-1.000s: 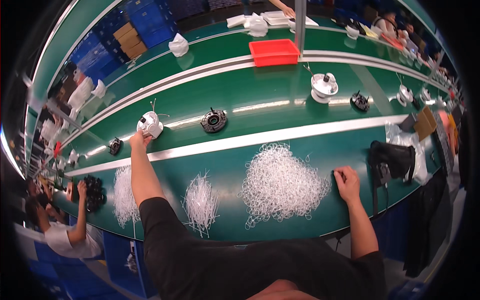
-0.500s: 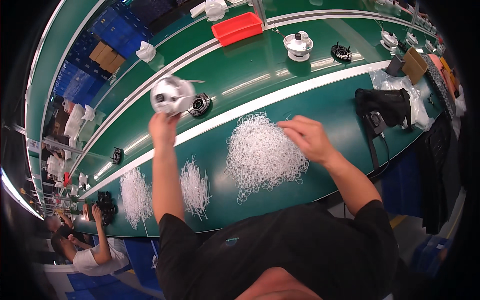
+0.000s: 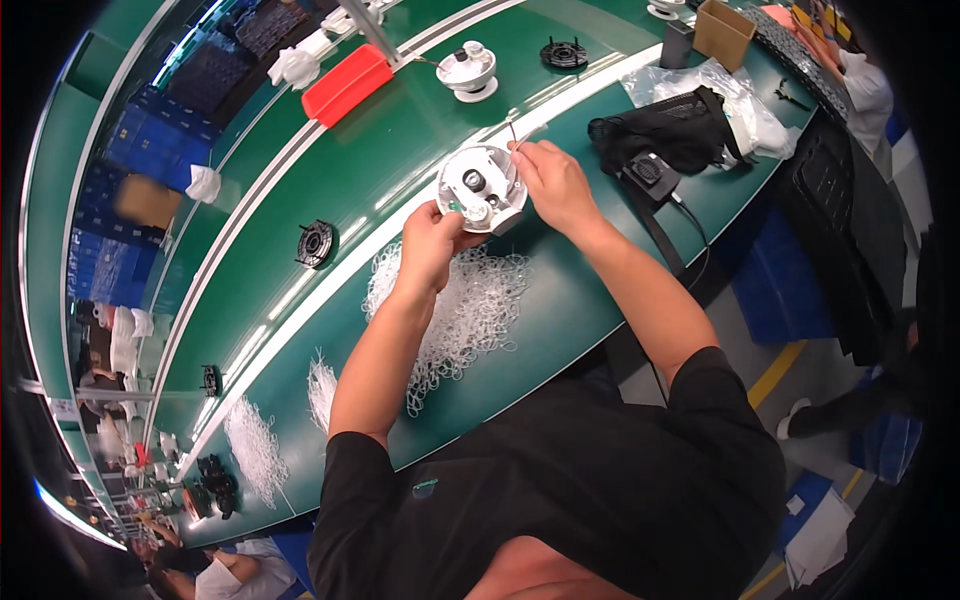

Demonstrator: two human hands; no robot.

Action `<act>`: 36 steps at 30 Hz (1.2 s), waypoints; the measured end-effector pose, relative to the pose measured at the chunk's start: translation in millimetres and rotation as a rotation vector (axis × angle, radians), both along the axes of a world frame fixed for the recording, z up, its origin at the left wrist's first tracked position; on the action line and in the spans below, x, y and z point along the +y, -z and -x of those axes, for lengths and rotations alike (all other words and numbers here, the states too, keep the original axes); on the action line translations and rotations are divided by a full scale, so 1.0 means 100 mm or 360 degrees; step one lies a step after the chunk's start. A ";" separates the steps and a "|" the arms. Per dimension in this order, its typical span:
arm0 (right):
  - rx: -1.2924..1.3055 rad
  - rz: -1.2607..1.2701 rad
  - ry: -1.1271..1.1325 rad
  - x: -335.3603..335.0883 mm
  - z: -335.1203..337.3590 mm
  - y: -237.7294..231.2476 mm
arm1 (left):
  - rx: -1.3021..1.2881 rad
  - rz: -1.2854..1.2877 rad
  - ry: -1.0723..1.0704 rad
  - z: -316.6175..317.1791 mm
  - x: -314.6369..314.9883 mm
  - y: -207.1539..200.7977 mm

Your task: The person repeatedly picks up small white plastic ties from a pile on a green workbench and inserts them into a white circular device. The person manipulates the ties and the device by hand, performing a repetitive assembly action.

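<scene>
A white round housing [image 3: 462,163] with a dark round part in its middle is held up over the near edge of the belt. My left hand [image 3: 428,248] grips its lower left rim, thumb on top. At its upper right edge, my right hand [image 3: 560,188] pinches a thin wire [image 3: 513,130] that sticks up past the fingertips. Whether a tie is also in those fingers is too small to tell. Below the housing lies a heap of looped white plastic ties [image 3: 468,310], partly covered by my left forearm. A smaller pile of straight white ties [image 3: 320,390] shows beside that forearm.
Black ring-shaped parts [image 3: 315,243] and another white assembly [image 3: 467,72] sit on the green belt. A red tray [image 3: 347,85] stands beyond. To the right lie a black mesh bag [image 3: 655,135], a cabled device [image 3: 650,172] and a cardboard box [image 3: 724,35]. A co-worker's sleeve [image 3: 245,572] shows lower left.
My left hand has brought the housing from the belt on the left to above the looped ties. My right hand has left the heap and taken the wire. The view has turned.
</scene>
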State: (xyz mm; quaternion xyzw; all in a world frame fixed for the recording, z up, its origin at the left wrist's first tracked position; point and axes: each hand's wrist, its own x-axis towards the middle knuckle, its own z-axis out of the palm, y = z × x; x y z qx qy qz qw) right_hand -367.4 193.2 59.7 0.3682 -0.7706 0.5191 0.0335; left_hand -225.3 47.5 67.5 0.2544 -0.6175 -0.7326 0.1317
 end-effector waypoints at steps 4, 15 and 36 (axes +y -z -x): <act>-0.0107 0.0203 -0.0081 0.19 0.32 0.09 | -0.0115 -0.0010 0.0111 0.21 0.16 0.09; -0.0911 0.0321 -0.0623 0.23 0.56 -0.06 | -0.0263 -0.0131 0.0214 0.37 0.28 0.16; -0.0544 -0.0075 -0.0610 -0.02 0.64 -0.08 | 0.0529 0.0056 -0.0054 0.86 -0.16 -0.07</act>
